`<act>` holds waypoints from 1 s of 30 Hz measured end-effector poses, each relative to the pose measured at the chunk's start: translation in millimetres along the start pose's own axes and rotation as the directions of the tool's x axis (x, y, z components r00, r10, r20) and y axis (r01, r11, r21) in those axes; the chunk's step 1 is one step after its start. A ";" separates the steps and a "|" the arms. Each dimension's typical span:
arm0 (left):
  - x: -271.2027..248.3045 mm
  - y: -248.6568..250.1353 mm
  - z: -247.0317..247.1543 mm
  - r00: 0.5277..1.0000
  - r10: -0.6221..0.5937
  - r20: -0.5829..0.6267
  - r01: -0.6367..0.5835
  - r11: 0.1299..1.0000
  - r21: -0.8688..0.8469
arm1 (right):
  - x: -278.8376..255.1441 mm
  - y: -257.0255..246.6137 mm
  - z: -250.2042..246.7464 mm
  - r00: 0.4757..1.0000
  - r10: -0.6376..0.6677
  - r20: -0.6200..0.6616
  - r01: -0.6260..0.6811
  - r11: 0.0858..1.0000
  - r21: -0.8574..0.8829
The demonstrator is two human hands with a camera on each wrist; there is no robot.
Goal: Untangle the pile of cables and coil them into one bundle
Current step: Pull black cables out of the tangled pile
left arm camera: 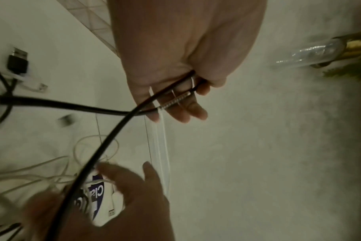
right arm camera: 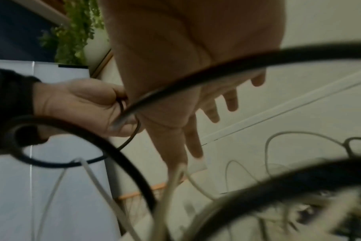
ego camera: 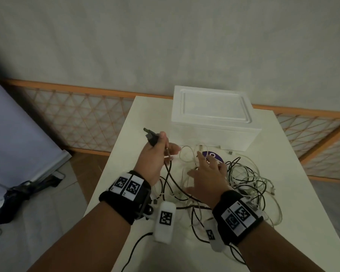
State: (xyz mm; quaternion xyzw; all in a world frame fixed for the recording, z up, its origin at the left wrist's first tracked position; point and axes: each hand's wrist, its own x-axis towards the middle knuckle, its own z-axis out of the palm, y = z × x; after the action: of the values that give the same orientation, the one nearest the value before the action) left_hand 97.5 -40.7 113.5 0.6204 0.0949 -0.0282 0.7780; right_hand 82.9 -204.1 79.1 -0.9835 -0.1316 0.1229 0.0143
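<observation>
A tangle of black and white cables (ego camera: 241,185) lies on the white table (ego camera: 294,203). My left hand (ego camera: 155,154) is raised over the table's left side and grips a black cable with its dark plug (ego camera: 151,136) sticking up past the thumb. From the fist the black cable (left arm camera: 105,143) runs down into the pile. In the left wrist view a white strand (left arm camera: 161,130) also hangs from those fingers. My right hand (ego camera: 206,173) hovers over the pile with fingers spread and holds nothing; the fingers (right arm camera: 193,140) point down at white cables.
A white foam box (ego camera: 214,116) stands at the back of the table. A purple and white round label (ego camera: 214,157) lies under the cables by my right fingers. A black USB plug (left arm camera: 18,62) lies loose. An orange lattice railing (ego camera: 82,118) runs behind the table.
</observation>
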 end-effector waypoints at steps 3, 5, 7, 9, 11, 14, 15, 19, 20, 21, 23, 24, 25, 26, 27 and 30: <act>2.0 4.1 2.3 0.998 -0.027 0.061 0.035 0.991 -0.130 | 0.9 -5.5 -11.3 0.988 -0.054 -0.147 0.098 0.945 0.312; 0.8 1.7 6.8 0.996 -0.029 0.080 0.038 0.994 -0.106 | 4.3 -16.2 -23.3 0.983 -0.128 -0.133 0.185 0.688 0.702; -0.4 2.7 11.1 0.998 -0.049 0.049 0.053 0.994 -0.090 | 5.6 -24.4 -28.2 0.980 -0.142 -0.141 0.194 0.495 0.847; -1.9 7.8 12.0 0.994 -0.107 0.017 0.108 0.986 -0.126 | 3.6 -26.7 -24.9 0.982 -0.127 -0.140 0.183 0.455 0.871; -3.4 13.2 9.9 0.987 -0.153 0.045 0.159 0.971 -0.180 | 2.6 -26.5 -20.3 0.979 -0.125 -0.163 0.204 0.498 0.843; -5.2 18.9 6.1 0.980 -0.146 0.135 0.171 0.965 -0.200 | 1.9 -27.2 -15.0 0.974 -0.107 -0.202 0.228 0.407 0.884; -4.6 19.8 5.4 0.981 -0.131 0.146 0.156 0.973 -0.170 | 1.5 -27.4 -13.7 0.973 -0.092 -0.211 0.230 0.373 0.899; -1.7 21.5 2.3 0.994 -0.019 0.103 0.015 0.999 0.042 | -4.2 -31.1 -13.0 0.975 -0.099 -0.197 0.219 0.322 0.921; -1.4 22.0 1.5 0.993 -0.005 0.119 0.002 1.000 0.029 | -7.1 -33.8 -14.2 0.973 -0.118 -0.196 0.223 0.298 0.928; -1.3 22.8 0.3 0.990 -0.007 0.140 0.007 1.000 -0.001 | -9.8 -36.5 -16.2 0.968 -0.135 -0.209 0.241 0.296 0.924; -2.7 25.7 -2.6 0.979 -0.062 0.195 0.085 0.990 -0.112 | -13.1 -40.8 -18.9 0.949 -0.164 -0.270 0.312 0.361 0.879; -3.4 26.8 -4.2 0.969 -0.096 0.228 0.144 0.969 -0.203 | -13.7 -41.2 -21.2 0.938 -0.173 -0.300 0.346 0.394 0.852; -4.8 29.4 -5.3 0.959 -0.116 0.259 0.197 0.929 -0.313 | -12.9 -39.7 -24.0 0.929 -0.170 -0.328 0.369 0.420 0.829; -7.3 33.1 -6.0 0.955 -0.114 0.272 0.222 0.884 -0.411 | -11.4 -36.7 -28.3 0.919 -0.160 -0.360 0.392 0.448 0.803; -9.8 36.9 -6.9 0.959 -0.104 0.264 0.221 0.855 -0.469 | -9.3 -32.2 -33.6 0.908 -0.154 -0.389 0.412 0.484 0.772; -16.1 51.0 -15.1 0.978 -0.079 0.191 0.164 0.859 -0.485 | -3.2 -16.0 -50.8 0.897 -0.261 -0.356 0.437 0.637 0.635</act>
State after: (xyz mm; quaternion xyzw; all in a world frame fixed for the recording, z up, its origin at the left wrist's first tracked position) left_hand 88.3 -15.6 162.2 0.3871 0.0734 -0.1032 0.9133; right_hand 88.3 -189.2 130.0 -0.8657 -0.2612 0.0431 0.4248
